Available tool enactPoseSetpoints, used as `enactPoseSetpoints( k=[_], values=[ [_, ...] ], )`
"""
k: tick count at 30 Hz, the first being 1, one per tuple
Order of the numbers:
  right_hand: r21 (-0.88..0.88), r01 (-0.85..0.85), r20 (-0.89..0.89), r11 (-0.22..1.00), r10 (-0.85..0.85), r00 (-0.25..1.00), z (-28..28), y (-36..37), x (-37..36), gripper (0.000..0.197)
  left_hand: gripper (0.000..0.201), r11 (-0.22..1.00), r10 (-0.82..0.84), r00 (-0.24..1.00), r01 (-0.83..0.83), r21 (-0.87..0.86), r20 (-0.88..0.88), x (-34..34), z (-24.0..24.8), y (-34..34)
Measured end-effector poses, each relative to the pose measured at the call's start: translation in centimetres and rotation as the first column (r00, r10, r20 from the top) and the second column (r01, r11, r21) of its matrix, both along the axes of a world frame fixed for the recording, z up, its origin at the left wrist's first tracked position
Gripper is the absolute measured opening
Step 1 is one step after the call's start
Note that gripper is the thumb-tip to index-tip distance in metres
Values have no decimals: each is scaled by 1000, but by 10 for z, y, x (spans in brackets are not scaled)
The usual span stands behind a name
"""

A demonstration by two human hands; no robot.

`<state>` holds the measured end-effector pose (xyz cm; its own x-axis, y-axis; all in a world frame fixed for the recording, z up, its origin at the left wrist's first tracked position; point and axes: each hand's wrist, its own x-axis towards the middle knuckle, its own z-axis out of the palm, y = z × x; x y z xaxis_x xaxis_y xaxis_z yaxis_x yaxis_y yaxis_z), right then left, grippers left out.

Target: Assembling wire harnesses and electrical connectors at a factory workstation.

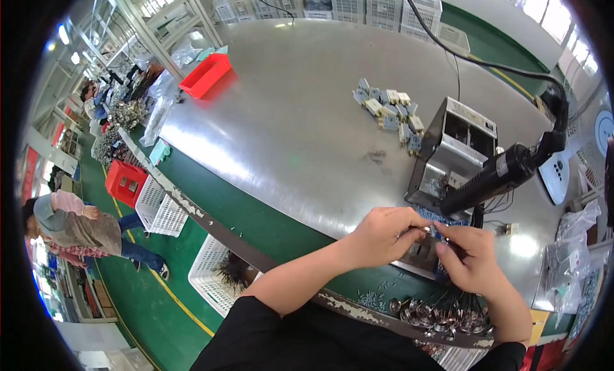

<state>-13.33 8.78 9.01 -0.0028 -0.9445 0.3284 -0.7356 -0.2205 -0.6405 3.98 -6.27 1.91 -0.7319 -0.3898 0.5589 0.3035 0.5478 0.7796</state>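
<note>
Head cam: both hands meet at the near edge of the steel table (288,128), right in front of a small grey metal box machine (451,150). The left hand (382,233) is pinched shut on a tiny shiny metal part (425,230), and the right hand (470,259) has its fingertips closed on the same piece from the other side. A black power screwdriver (495,173) hangs just above them. A pile of small blue-and-cream parts (391,112) sits further back.
</note>
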Motion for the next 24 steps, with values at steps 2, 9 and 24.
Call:
enactPoseSetpoints(
  k=[2,9,24],
  values=[
    [62,6,170,998,-16,985,-7,1,0,39,22,970,219,969,-228,-81,-114,-7,-7,6],
    [103,44,135,994,-57,989,-11,9,1,41,23,986,168,980,-166,24,-104,-14,-17,13],
    [148,-82,243,986,44,969,8,3,-10,30,25,188,-581,787,378,907,-207,4,-10,4]
  ],
)
